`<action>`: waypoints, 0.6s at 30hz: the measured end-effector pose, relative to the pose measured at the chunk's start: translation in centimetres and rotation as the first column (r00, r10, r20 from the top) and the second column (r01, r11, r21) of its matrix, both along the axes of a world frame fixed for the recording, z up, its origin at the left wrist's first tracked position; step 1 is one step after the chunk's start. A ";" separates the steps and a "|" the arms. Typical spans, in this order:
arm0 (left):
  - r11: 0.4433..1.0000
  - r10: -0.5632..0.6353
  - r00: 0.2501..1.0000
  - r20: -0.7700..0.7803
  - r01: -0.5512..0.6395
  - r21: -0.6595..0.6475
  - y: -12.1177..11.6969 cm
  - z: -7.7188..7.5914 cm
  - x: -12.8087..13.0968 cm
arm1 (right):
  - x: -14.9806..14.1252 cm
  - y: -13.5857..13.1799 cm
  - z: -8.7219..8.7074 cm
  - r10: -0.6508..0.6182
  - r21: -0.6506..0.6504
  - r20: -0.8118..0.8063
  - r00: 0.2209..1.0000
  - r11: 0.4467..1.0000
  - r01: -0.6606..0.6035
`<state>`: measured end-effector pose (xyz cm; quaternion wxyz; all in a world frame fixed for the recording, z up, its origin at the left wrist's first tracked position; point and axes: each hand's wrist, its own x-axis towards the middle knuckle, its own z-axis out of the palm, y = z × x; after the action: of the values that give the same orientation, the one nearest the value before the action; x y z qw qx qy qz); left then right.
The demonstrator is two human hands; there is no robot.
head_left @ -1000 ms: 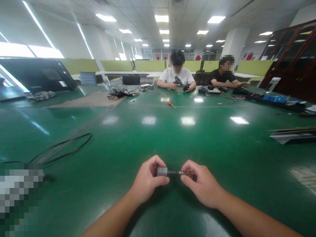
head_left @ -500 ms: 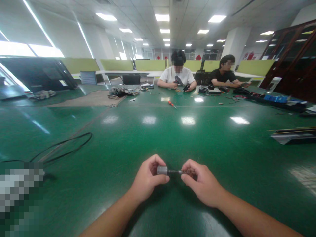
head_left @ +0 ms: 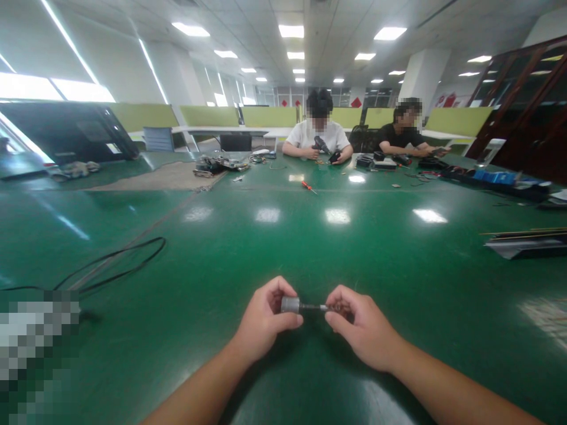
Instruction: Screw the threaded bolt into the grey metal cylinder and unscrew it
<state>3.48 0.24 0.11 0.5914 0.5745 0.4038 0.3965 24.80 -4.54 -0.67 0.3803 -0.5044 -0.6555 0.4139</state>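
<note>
My left hand [head_left: 264, 321] is closed round a small grey metal cylinder [head_left: 290, 304], gripped between thumb and curled fingers. A thin dark shaft [head_left: 313, 307] runs from the cylinder to the right. My right hand [head_left: 363, 330] pinches the far end of that shaft with its fingertips. Both hands hover just above the green table [head_left: 283, 248] near its front edge, close together. What sits at the shaft's right end is hidden by my fingers.
A black cable [head_left: 110, 265] loops on the table at the left. A dark flat item [head_left: 527, 243] lies at the right edge. Far across, two seated persons [head_left: 316, 139] handle tools among scattered parts, and an orange-handled screwdriver [head_left: 308, 187] lies nearby.
</note>
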 end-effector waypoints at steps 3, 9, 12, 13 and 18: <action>1.000 -0.003 1.000 0.005 0.003 -0.012 0.1 0.0 0.0 | 0.0 0.0 -0.1 -0.005 0.002 0.004 1.000 1.000 0.005; 1.000 0.012 1.000 -0.006 -0.012 -0.028 0.0 0.3 0.1 | 0.0 -0.1 -0.1 -0.005 -0.002 0.003 1.000 1.000 0.005; 0.999 0.017 1.000 -0.006 -0.017 -0.033 -0.1 0.3 0.0 | 0.0 0.0 -0.2 -0.006 -0.003 0.004 1.000 1.000 0.006; 0.999 0.018 1.000 -0.005 -0.018 -0.032 -0.1 0.3 0.0 | 0.0 0.0 -0.2 -0.006 -0.004 0.002 1.000 1.000 0.006; 0.999 0.022 1.000 0.003 -0.022 -0.037 -0.1 0.3 0.1 | 0.0 0.0 -0.3 -0.005 -0.006 -0.008 1.000 1.000 0.005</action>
<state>3.54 0.11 0.37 0.5982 0.5583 0.4162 0.3966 24.84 -4.49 -0.95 0.3824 -0.5053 -0.6517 0.4168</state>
